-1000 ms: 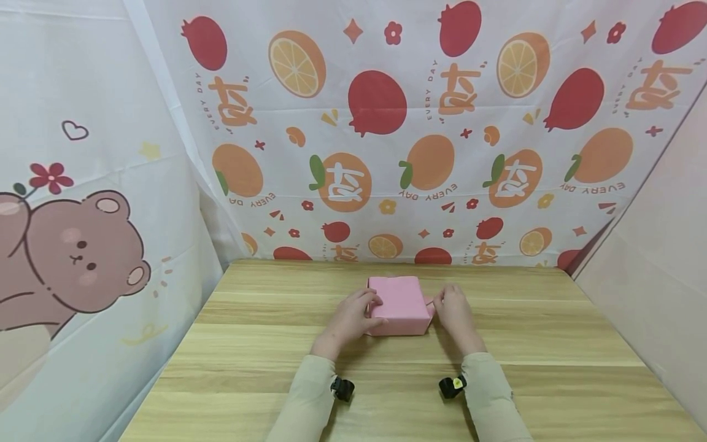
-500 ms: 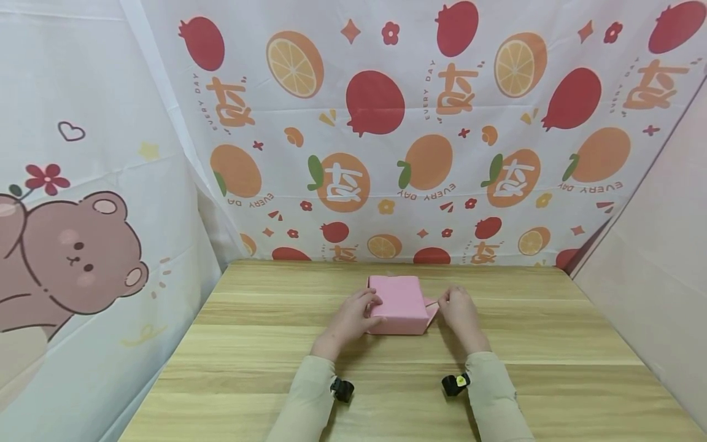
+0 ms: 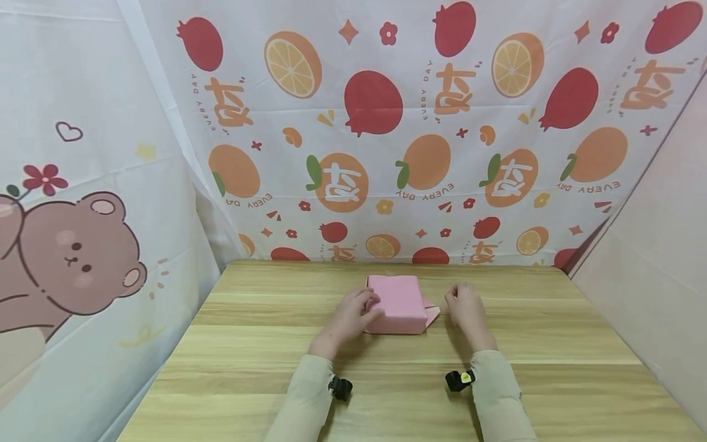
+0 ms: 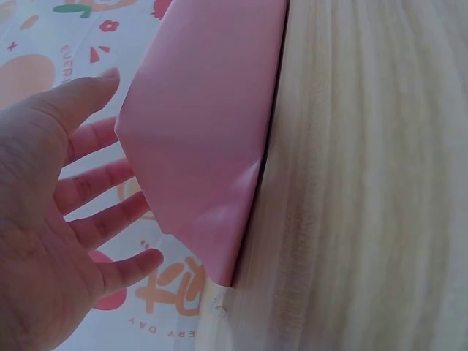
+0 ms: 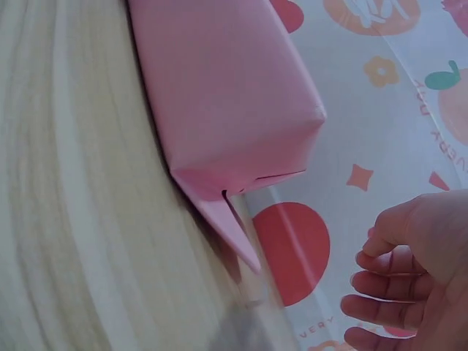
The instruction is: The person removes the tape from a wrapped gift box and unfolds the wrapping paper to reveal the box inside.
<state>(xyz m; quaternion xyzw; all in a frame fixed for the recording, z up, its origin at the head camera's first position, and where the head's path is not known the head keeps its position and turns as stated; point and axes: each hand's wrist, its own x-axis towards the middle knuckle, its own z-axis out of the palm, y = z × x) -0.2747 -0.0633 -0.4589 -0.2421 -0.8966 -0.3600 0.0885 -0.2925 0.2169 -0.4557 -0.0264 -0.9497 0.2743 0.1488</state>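
A box wrapped in pink paper [image 3: 393,296] sits on the wooden table. From its right end a folded paper flap [image 3: 433,316] juts outward, and in the right wrist view this flap [image 5: 228,227] tapers to a point low by the tabletop. My left hand [image 3: 348,319] rests at the box's left end, its fingers fairly straight and spread along the edge; in the left wrist view, folded paper [image 4: 212,241] also slants out at that end. My right hand [image 3: 466,309] is off to the right of the flap, apart from it, fingers loosely bent with nothing between them.
The wooden table [image 3: 265,368] reaches back to a fruit-print cloth [image 3: 375,153]. A bear-print cloth [image 3: 94,258] hangs on the left, and a pale panel [image 3: 652,270] stands on the right. Black wrist cameras [image 3: 340,388] are worn at both sleeves.
My right hand has let go of the paper flap and moved right, away from the box. The flap now sticks out freely. My left hand stays at the left end.
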